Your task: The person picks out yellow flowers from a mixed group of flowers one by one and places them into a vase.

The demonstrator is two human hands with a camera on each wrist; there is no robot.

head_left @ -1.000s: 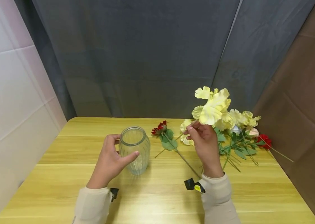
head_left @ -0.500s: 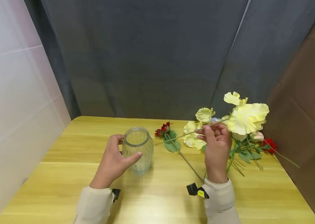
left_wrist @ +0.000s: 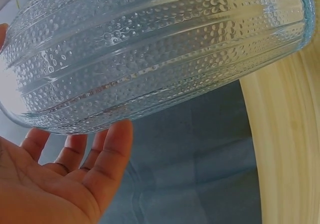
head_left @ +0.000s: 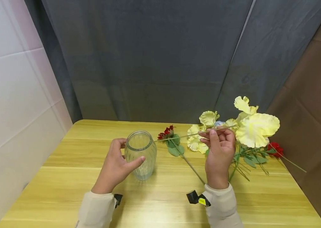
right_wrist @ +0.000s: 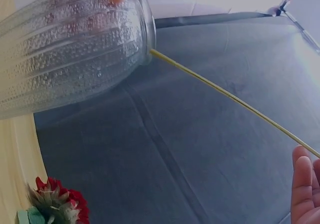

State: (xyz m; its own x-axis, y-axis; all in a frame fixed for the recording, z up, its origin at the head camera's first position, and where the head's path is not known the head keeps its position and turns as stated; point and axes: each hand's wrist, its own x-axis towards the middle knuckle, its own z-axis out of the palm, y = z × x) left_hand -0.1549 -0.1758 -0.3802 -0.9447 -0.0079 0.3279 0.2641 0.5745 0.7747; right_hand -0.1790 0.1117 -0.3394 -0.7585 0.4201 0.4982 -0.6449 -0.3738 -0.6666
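A ribbed clear glass vase (head_left: 141, 156) stands upright on the table, its mouth up. My left hand (head_left: 114, 167) curls round its left side, thumb across the front; the left wrist view shows fingertips against the textured glass (left_wrist: 125, 54). My right hand (head_left: 220, 155) pinches the thin stem (head_left: 189, 135) of a yellow flower (head_left: 257, 128) above the table. The bloom hangs to the right, while the stem points left, its tip near the vase's rim. In the right wrist view the stem (right_wrist: 225, 92) ends by the vase's rim (right_wrist: 146, 27); whether they touch, I cannot tell.
A red flower (head_left: 166, 133) with green leaves lies on the wooden table (head_left: 154, 202) right of the vase. More yellow blooms (head_left: 196, 139), green stems and another red flower (head_left: 275, 149) lie at the right. A grey curtain (head_left: 149, 63) hangs behind.
The held yellow flower has swung to the right, and its stem has come round to lie nearly level, tip toward the vase. My left hand keeps its hold.
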